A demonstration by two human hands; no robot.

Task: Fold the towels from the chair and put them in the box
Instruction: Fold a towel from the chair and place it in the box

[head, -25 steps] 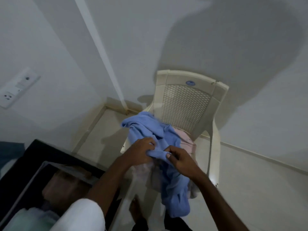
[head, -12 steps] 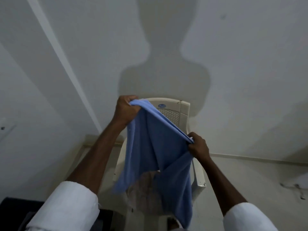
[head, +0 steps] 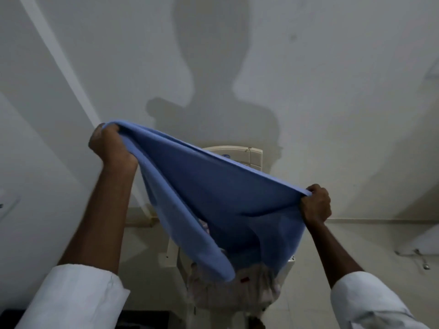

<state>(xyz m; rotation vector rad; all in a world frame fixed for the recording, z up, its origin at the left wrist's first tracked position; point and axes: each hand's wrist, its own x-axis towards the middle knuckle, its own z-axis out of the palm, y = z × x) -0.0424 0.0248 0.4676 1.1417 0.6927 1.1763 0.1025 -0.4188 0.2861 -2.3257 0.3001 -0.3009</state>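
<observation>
The blue towel [head: 213, 203] was held spread out in the air in front of the chair [head: 247, 154], above its seat, hiding most of the backrest. The left hand [head: 111, 146] gripped one top corner in a closed fist, higher than the chair's top rail and to the left of it. The right hand [head: 316, 205] gripped the opposite corner, fingers curled round the bunched edge, lower and to the right of the chair. The towel's top edge ran taut and slanting between the two hands, while the rest sagged in loose folds, its lowest tip hanging over the chair's seat. A heap of pale cloth [head: 228, 293] lay on the seat under the towel. Both forearms were bare up to white sleeves [head: 71, 298]. The person's shadow [head: 213, 79] fell on the wall [head: 332, 67] behind the chair.
</observation>
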